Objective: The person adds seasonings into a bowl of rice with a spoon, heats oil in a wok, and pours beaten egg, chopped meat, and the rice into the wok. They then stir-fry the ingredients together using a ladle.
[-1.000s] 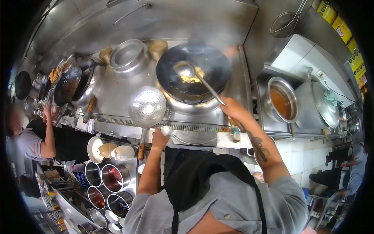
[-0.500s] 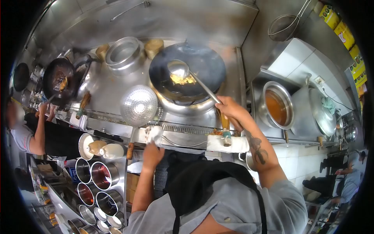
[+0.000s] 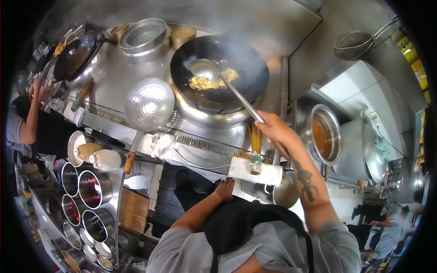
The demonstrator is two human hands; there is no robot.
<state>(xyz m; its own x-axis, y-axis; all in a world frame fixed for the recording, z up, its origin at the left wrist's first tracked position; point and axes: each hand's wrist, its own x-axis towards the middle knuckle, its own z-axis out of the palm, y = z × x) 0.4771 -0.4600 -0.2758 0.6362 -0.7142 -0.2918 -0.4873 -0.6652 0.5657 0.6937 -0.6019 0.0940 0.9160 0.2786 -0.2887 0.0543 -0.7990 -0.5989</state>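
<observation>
My right hand (image 3: 276, 129) is wrapped round the long handle of a metal ladle (image 3: 205, 71). The ladle's bowl rests over yellow, egg-like food (image 3: 203, 83) inside a dark, steaming wok (image 3: 250, 88) on the burner. Below the stove's front edge, close to my black apron, my left hand (image 3: 225, 189) is empty with its fingers apart. Between my hands and the wok lie a folded white cloth (image 3: 268, 173) and a bamboo brush (image 3: 256, 152). A perforated skimmer (image 3: 149, 104) with a wooden handle lies left of the wok.
A pot of orange-brown liquid (image 3: 322, 136) stands at right beside a large lidded pot (image 3: 350, 150). Stacked metal pots (image 3: 143, 41) sit behind the skimmer. Several steel containers (image 3: 95, 189) and two bottles (image 3: 108, 160) fill the left shelf. A co-worker (image 3: 27, 120) handles another wok at far left.
My left hand has moved right and down, from beside the white cloth near the skimmer's handle to by my apron. The food has spread and steam has thickened. The co-worker's pan is raised.
</observation>
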